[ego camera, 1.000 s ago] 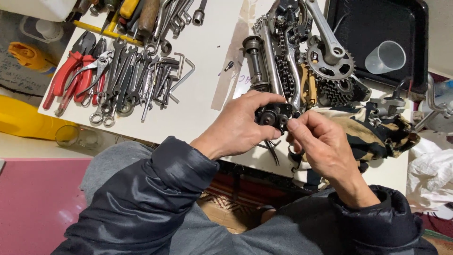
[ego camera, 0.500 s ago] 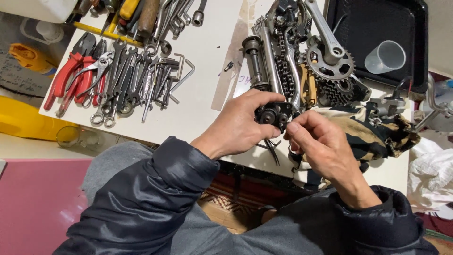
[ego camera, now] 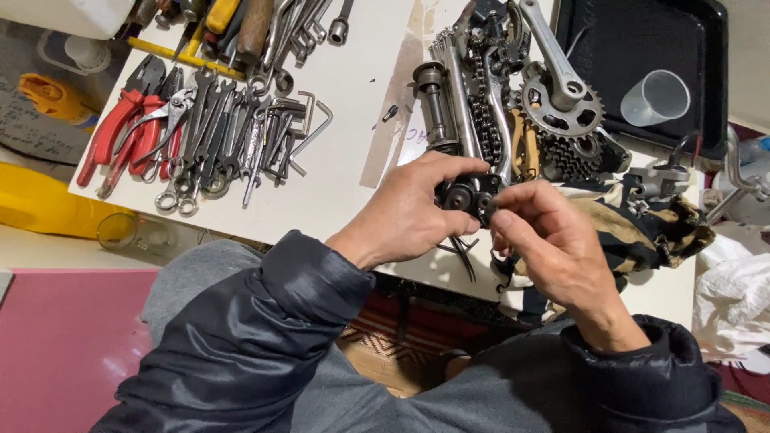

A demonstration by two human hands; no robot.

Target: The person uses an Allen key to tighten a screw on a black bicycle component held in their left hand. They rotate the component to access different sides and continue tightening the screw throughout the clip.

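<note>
Hands meet over the white table [ego camera: 345, 172] edge: left hand [ego camera: 417, 210] clenches a small black metal bicycle part [ego camera: 469, 195], its long axis running sideways toward the right hand [ego camera: 553, 240], whose fingertips [ego camera: 499, 210] pinch its near end.

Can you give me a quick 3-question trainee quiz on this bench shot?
1. True or false: the left hand grips the small black metal part above the table edge.
2. Which lies in the black tray? A) red pliers B) clear plastic cup C) chain
3. Fill in: the right hand's fingers pinch at the part's ____ side.

Key: 1 true. 2 B, the clear plastic cup; the red pliers and chain lie on the table. 3 right.
</note>
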